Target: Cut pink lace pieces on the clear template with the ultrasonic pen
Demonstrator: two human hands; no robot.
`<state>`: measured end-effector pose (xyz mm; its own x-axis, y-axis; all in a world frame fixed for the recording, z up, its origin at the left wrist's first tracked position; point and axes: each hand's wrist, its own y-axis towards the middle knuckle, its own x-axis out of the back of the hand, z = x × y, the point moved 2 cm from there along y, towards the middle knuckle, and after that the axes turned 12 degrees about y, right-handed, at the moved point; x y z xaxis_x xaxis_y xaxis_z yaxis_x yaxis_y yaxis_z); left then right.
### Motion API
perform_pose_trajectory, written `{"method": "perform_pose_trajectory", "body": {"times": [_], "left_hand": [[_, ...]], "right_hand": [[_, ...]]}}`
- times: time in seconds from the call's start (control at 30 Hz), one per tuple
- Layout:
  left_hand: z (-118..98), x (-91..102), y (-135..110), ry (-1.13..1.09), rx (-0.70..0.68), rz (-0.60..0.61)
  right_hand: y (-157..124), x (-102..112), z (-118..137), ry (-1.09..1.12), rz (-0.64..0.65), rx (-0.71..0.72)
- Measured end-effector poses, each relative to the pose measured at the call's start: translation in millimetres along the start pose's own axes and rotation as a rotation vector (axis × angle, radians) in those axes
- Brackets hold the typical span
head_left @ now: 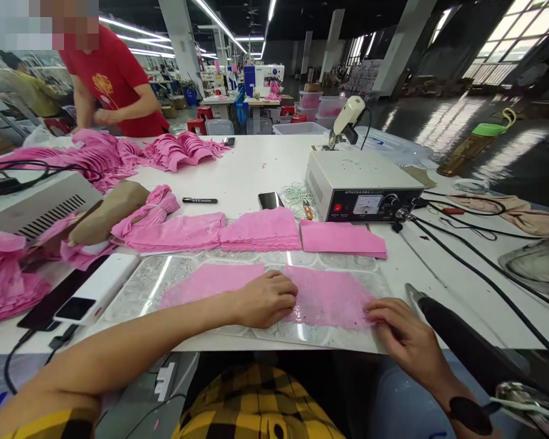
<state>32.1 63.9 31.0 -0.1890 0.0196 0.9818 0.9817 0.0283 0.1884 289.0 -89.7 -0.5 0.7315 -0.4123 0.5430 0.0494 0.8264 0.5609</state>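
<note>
A yellow-and-black checked shirt [256,405] is nearest, below a white table [251,158] bearing a glossy stone-patterned mat [139,296]. Beyond, from left to right, stand a co-worker in a red shirt [119,79], sewing machines [263,78], plastic tubs [308,99] and tall windows [507,42].

Pink cloth lies flat on the mat in two thin pieces: a left piece [210,283] and a right piece [329,296], both slanting at their outer ends. The left hand [266,300] rests where they meet, fingers curled and close together; its thumb is hidden. The right hand [407,332] has bent fingers touching the right piece's outer edge; whether they pinch it I cannot tell.

The left forearm [165,338] covers part of the left piece. Around the mat are a white power bank [101,286], a marker [200,200], pink stacks [260,231], a phone [269,200], orange snips [307,210], a metered machine box [363,183] and, just beside the right hand, a black-handled tool [462,341].
</note>
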Motion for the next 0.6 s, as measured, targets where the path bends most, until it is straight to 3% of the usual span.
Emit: {"method": "perform_pose_trajectory", "body": {"times": [0.23, 0.43, 0.6], "left_hand": [[4.3, -0.7, 23.4, -0.027, -0.031, -0.064], [-24.1, -12.8, 57.5, -0.024, -0.217, -0.062], [-35.2, -28.4, 67.3, 0.026, -0.279, -0.028]], "right_hand": [[2.5, -2.9, 21.1, -0.073, -0.010, -0.026], [-1.0, -11.1, 22.5, -0.071, 0.090, -0.097], [-0.8, -13.3, 20.0, -0.066, 0.152, -0.112]]}}
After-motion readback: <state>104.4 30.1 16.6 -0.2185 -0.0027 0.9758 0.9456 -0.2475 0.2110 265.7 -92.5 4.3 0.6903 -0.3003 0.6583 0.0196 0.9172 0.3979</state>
